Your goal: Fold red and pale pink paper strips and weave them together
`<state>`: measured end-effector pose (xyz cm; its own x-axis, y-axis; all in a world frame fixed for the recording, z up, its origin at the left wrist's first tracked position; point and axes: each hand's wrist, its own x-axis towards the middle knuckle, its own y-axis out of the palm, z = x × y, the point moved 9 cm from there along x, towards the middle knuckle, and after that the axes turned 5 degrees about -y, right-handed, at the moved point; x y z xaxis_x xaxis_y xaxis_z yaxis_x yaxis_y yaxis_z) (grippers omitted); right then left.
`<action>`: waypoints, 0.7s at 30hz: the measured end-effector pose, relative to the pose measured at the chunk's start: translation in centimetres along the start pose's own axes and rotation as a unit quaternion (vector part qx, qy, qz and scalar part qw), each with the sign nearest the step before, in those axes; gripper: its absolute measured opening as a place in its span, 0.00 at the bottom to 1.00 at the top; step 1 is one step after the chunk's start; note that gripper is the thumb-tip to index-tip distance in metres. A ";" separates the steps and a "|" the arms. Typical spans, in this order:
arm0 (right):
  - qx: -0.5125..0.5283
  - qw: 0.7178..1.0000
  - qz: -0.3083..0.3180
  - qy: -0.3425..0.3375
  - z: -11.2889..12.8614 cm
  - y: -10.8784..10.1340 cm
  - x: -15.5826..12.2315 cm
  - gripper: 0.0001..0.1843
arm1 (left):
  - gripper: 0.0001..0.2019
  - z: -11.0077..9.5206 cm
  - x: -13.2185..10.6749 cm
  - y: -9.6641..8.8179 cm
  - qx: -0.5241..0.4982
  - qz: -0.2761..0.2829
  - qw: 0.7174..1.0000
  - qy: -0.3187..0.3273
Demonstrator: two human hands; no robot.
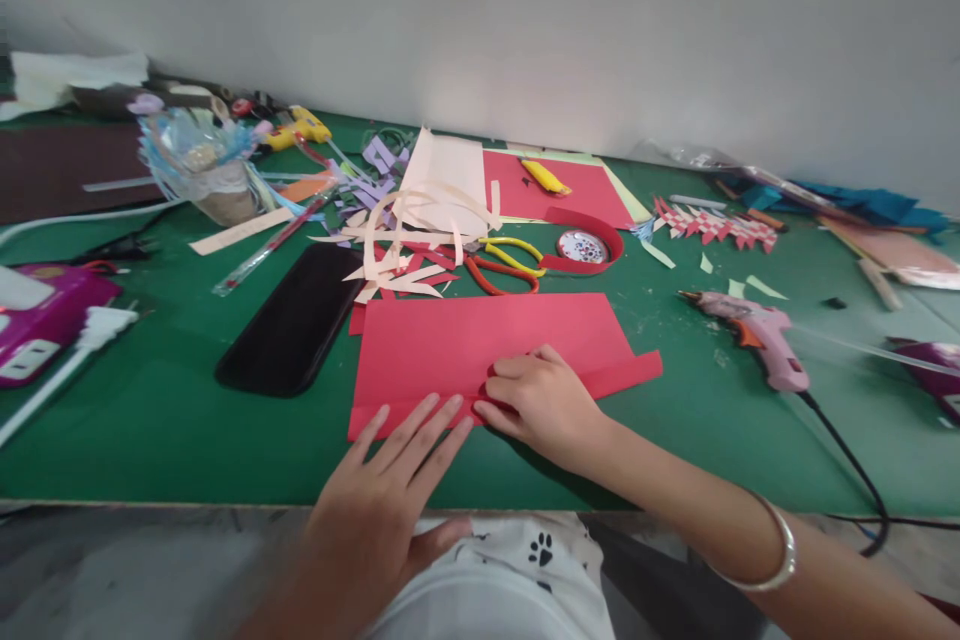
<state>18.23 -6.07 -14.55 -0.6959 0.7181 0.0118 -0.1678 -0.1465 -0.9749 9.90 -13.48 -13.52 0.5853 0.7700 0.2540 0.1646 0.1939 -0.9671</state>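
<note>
A sheet of red paper [480,330] lies on the green table in front of me. Along its near edge runs a narrow folded strip, whose right end sticks out past the sheet. My left hand [397,475] is open, its fingers spread and resting on the left part of that edge. With curled fingers, my right hand [546,405] grips the folded edge near the middle; its fingertips partly hide the fold. Just beyond the sheet are scissors [504,265] with yellow and orange handles, beside cut paper strips [405,275].
A black phone [292,330] lies left of the sheet. On the right rests a pink glue gun [757,330] with its cord over the table's front edge. A yellow cutter [546,177] lies on more red paper. A power strip [56,320] stands far left.
</note>
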 end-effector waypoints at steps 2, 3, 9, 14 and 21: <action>0.000 1.000 0.000 0.000 0.0 0.0 0.0 0.16 | 0.31 0.4 -0.5 0.0 0.004 -0.002 1.000 -0.009; 0.000 1.000 0.001 0.000 0.0 0.0 0.0 0.16 | 0.31 0.7 -0.8 0.0 0.006 -0.002 1.000 -0.014; -0.003 1.000 0.006 0.000 0.0 0.1 -0.3 0.17 | 0.32 3.5 -3.3 0.0 0.022 0.013 0.999 -0.043; -0.006 1.000 -0.004 -0.005 0.2 0.0 -0.3 0.16 | 0.30 5.6 -4.8 -1.4 0.031 0.023 0.999 -0.038; -0.003 1.000 -0.018 0.011 -1.1 -0.6 -1.6 0.14 | 0.25 6.2 -4.9 -3.5 0.028 -0.031 0.999 -0.002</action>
<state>20.21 -6.40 -14.18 -0.6739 0.7376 0.0412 -0.1871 -0.1165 -0.9754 1.51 -14.15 -11.43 0.5724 0.7575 0.3141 0.1564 0.2752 -0.9486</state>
